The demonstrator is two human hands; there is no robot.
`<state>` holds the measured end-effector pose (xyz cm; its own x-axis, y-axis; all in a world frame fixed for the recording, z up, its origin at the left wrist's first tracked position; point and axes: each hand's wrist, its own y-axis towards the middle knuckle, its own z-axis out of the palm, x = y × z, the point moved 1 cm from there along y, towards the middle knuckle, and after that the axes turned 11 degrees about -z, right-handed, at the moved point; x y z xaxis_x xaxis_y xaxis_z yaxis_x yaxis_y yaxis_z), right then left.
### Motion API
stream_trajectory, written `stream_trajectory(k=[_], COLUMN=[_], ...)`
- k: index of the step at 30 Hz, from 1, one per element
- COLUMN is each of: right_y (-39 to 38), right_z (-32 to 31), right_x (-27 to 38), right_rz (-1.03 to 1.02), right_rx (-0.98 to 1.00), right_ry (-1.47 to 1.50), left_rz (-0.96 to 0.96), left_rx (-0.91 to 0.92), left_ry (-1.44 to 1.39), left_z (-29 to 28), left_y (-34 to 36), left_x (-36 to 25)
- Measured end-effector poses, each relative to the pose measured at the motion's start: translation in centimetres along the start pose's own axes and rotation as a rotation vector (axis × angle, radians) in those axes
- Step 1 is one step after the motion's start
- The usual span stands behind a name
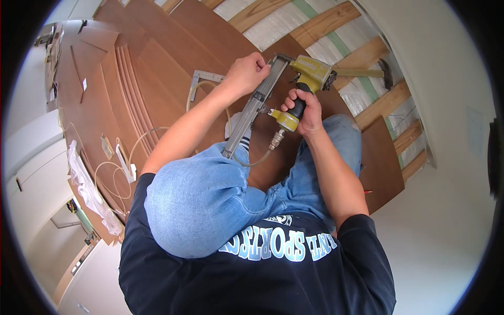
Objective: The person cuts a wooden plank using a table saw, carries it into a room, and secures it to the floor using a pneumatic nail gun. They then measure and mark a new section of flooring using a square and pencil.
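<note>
My right hand is wrapped round the black grip of a yellow air nail gun. Its long grey magazine slants down toward my jeans, its lower end by my bent left leg. An air hose joins the gun at a metal coupling below the grip. My left hand is closed, fingers curled and pinched, right beside the top of the magazine. Whatever those fingertips hold, if anything, is too small to make out.
Brown floorboards lie under me, with a stack of long boards at left. A metal square rests beyond my left forearm. Bare wooden joists with silvery insulation between them run at right, where a hammer lies. Hose loops spread at left.
</note>
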<state>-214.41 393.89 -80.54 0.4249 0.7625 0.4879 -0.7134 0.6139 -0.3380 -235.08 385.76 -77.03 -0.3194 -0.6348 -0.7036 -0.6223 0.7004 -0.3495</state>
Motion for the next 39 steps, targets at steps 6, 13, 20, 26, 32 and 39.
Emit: stream_trajectory(k=[6,13,20,26,32,39], right_y=[0.1,0.2,0.2,0.0,0.2,0.6], right_z=[1.4,2.0,2.2,1.7,2.1,0.9], right_x=[-0.5,-1.7,-2.5,-2.9,-3.0,-3.7], right_rz=[0.004,0.012,0.018,0.016,0.027,0.038], right_rx=[-0.005,0.010,0.024,0.017,0.016,0.005], right_ry=[-0.083,-0.066,-0.061,-0.037,-0.037,-0.041], left_rz=[0.149,-0.168,-0.197,-0.250,-0.296,-0.248], left_rx=[-0.101,0.245,0.378,0.385,0.339,0.245], left_ry=[0.384,0.163,-0.728,-0.893,-0.889,-0.798], left_z=[-0.2,-2.5,-2.8,-1.5,-1.5,-0.7], left_y=[-1.2,-0.3,2.6,2.3,2.3,3.3], left_x=[-0.5,1.9,3.2,3.7,3.8,5.0])
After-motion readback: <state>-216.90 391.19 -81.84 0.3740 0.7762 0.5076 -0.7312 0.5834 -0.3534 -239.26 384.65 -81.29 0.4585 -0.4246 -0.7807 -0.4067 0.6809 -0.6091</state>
